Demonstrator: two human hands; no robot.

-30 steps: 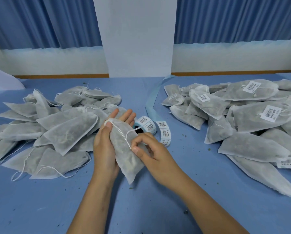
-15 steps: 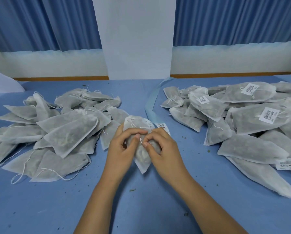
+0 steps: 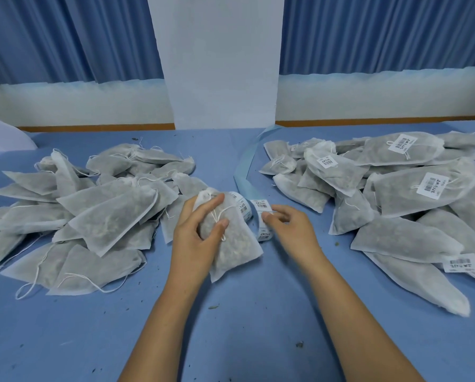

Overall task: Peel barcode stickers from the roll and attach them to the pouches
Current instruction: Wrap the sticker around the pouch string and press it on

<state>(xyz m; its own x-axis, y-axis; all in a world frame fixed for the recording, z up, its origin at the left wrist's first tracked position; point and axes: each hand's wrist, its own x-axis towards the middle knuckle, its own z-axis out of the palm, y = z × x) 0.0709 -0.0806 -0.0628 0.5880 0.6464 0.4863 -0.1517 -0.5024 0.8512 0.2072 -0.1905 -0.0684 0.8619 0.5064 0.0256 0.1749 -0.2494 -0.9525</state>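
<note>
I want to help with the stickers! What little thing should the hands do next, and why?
Probably the right hand should peel one barcode sticker off the strip by its fingertips: the left hand holds a pouch with no sticker showing.

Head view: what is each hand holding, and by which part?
The left hand grips a pouch around its upper half, thumb on the drawstring. The right hand touches the sticker strip beside the roll; a pinch cannot be confirmed.
</note>
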